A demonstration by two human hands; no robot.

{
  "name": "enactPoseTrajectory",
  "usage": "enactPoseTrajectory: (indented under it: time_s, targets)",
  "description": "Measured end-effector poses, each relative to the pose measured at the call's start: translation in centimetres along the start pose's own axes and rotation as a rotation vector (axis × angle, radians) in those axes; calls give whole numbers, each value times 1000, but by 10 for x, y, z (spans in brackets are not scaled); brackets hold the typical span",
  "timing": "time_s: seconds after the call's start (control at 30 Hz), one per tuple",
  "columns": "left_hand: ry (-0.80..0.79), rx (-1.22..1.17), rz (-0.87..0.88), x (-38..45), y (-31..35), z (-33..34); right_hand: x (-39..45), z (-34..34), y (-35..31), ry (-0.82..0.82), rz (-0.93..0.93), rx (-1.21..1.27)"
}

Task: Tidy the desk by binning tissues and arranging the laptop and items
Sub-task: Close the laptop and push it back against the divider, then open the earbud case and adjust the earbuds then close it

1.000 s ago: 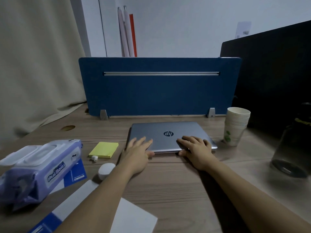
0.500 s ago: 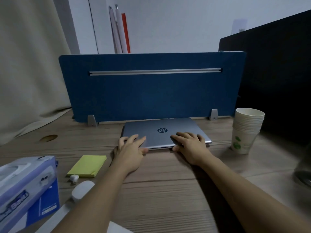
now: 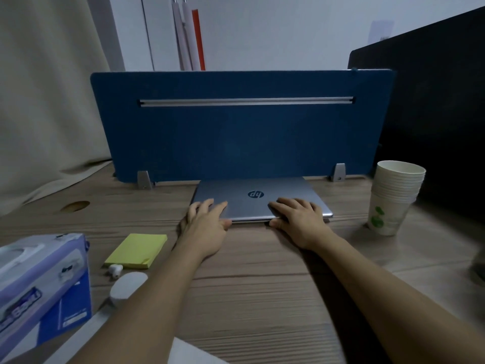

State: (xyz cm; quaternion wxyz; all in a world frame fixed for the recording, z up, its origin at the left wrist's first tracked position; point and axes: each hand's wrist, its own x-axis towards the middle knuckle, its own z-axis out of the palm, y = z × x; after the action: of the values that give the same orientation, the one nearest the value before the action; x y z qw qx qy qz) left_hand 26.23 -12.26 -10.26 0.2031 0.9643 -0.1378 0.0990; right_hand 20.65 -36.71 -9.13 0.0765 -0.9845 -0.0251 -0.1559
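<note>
Nearest me: wet-wipe pack [image 3: 39,279], earbud [image 3: 115,270], yellow sticky-note pad [image 3: 137,249]. My left hand [image 3: 206,227] and right hand [image 3: 299,223] lie flat, fingers spread on the closed HP laptop [image 3: 258,197], thumbs at its front edge. Laptop's back is against the blue divider [image 3: 236,132]. Paper cup stack [image 3: 393,198] far right, contents unseen.

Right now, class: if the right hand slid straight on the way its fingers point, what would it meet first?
The right hand lies flat on the closed laptop, fingers pointing away from the person. Straight on, the lid is bare, so it would probably meet the blue divider panel first; depth is uncertain.
</note>
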Motion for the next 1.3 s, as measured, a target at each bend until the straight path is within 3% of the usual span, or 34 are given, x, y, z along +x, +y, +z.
enactPoseTrajectory:
  time_s: [0.23, 0.53, 0.7, 0.9, 1.1, 1.3]
  targets:
    - [-49, 7, -133, -28, 23, -11, -24, -8, -13, -56, -9, 6]
    - [-175, 67, -50, -102, 37, -32, -91, -35, -48, -128, 1, 177]
    - [-219, 323, 67, -150, 44, -48, -133, -49, -71, -174, 32, 182]
    - [-240, 367, 91, -190, 53, -74, -176, -64, -92, -194, -15, 230]
    - [-79, 308, 184, -222, 30, -96, -201, -72, -103, -169, 8, 296]
    - [30, 163, 27, -223, -22, -115, -190, -67, -109, -172, 33, 347]
